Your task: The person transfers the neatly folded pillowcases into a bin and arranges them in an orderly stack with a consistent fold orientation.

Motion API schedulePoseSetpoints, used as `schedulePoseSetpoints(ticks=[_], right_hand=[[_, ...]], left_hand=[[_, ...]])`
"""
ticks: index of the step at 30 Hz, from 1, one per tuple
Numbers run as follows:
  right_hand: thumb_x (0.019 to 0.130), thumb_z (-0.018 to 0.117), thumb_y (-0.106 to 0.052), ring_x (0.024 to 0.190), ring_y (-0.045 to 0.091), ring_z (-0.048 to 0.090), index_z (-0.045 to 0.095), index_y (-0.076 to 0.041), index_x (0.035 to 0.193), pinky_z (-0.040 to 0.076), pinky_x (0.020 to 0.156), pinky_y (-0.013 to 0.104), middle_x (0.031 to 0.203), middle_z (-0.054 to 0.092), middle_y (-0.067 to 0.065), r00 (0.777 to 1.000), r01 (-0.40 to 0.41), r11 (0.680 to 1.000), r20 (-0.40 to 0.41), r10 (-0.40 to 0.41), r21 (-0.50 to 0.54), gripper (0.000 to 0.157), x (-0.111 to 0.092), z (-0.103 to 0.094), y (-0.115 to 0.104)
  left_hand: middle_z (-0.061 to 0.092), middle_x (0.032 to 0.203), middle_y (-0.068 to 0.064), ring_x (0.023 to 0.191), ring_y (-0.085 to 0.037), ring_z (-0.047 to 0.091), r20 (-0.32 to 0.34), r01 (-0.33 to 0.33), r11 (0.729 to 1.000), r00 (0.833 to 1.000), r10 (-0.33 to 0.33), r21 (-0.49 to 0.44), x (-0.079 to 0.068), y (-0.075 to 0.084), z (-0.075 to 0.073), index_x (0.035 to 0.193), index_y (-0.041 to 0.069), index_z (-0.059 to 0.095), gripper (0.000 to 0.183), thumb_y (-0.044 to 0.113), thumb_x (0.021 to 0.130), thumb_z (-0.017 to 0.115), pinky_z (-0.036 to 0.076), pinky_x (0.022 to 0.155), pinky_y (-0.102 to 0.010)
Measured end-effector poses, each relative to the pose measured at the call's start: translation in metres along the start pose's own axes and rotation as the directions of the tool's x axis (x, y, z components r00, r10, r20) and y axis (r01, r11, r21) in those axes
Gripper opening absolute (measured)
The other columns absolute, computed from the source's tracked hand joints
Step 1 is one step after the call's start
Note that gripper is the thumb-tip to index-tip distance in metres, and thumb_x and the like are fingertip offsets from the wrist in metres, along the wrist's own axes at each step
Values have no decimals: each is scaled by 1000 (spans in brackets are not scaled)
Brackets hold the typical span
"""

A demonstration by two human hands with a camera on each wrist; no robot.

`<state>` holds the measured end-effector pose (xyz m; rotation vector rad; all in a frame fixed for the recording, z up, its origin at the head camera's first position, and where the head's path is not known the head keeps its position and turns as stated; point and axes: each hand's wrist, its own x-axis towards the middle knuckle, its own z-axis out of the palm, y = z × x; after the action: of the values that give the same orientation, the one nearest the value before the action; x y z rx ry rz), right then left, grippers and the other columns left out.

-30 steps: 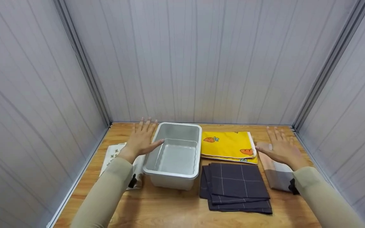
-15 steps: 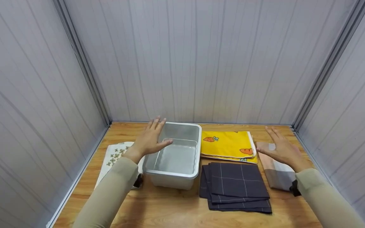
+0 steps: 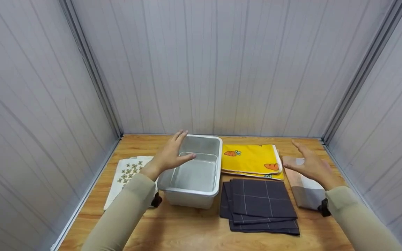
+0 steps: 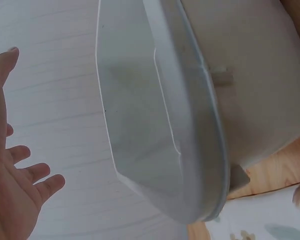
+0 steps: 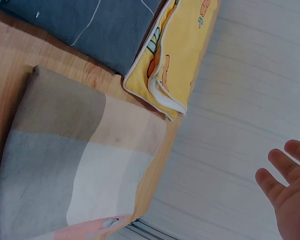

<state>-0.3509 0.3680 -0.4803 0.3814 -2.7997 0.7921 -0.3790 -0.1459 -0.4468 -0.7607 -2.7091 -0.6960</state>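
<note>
The grey bin (image 3: pixel 188 201) is standing on the wooden table (image 3: pixel 187 235), between a white cloth (image 3: pixel 126 174) and a yellow carrot cloth (image 3: pixel 250 159). The left hand (image 3: pixel 168 157) is hovering by its rim, the right hand (image 3: pixel 311 167) near a colour-block cloth (image 3: pixel 307 191), both holding nothing, fingers loosely extended. Dark cloths (image 3: pixel 260 202) are lying nearby.

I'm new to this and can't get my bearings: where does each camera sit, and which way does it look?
Head: worn on the head, looks forward and down at the grey bin and folded cloths on the table; left hand, right hand and sleeves show.
Left wrist: on that wrist, faces the grey bin; part of the left hand shows.
Right wrist: on that wrist, faces the patchwork cloth; part of the right hand shows.
Shared: head and left wrist both show the grey bin.
</note>
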Motion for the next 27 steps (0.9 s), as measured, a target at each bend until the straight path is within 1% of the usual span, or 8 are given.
schedulePoseSetpoints(ticks=[2,6,8,10,15,18,23,27], right_hand=[[70,69,-56,123,40,35,18,-32,145,34,86,63,142,31,17,1000,9,1000,-3,-9,26,94,-1,1,0],[70,70,-54,117,39,42,21,-27,145,38,81,62,135,38,19,1000,25,998,-6,-25,58,94,-2,5,0],[69,70,-56,115,38,43,22,-27,145,39,81,61,134,39,18,1000,25,999,-5,-25,44,94,-2,7,0],[68,69,-59,114,37,45,23,-26,144,40,80,60,133,40,17,1000,23,999,-2,-23,33,94,-2,9,0],[68,68,-60,114,36,45,22,-27,144,41,80,59,132,41,15,1000,2,999,31,-3,45,95,-4,13,1],[69,68,-60,115,35,45,20,-29,145,41,81,58,131,40,15,998,-13,997,56,9,70,95,-6,16,2],[69,71,-55,112,36,47,21,-28,145,41,82,58,128,43,16,998,0,997,59,-5,82,94,-7,21,4],[69,72,-53,111,36,47,22,-27,144,40,83,59,127,44,16,998,7,997,60,-12,79,94,-8,22,4]], left_hand=[[23,146,-11,131,-28,25,6,0,1000,1000,0,-23,0,2,2,145,19,21,90,63,76,58,28,101,-49],[27,145,-8,131,-24,26,14,-12,998,1000,13,-56,-1,6,7,145,16,24,92,64,75,58,29,101,-44],[27,144,-6,131,-23,28,26,-7,998,1000,9,-69,-2,9,9,144,16,25,91,64,75,59,30,101,-43],[27,145,-4,130,-22,29,46,11,998,999,-8,-67,-3,12,11,145,18,24,90,64,75,58,31,100,-43],[25,147,-7,129,-24,31,101,24,997,995,-17,-68,-3,20,17,145,23,21,89,64,76,57,31,100,-45],[25,147,-7,130,-24,29,126,10,997,992,0,-80,-3,25,21,146,21,21,90,65,76,56,28,103,-43],[25,147,-1,131,-20,28,157,15,996,988,-1,-89,0,33,26,145,20,21,90,66,76,55,26,104,-40],[26,146,2,131,-18,28,168,19,995,986,-1,-102,2,40,30,145,23,21,89,68,75,54,27,104,-40]])
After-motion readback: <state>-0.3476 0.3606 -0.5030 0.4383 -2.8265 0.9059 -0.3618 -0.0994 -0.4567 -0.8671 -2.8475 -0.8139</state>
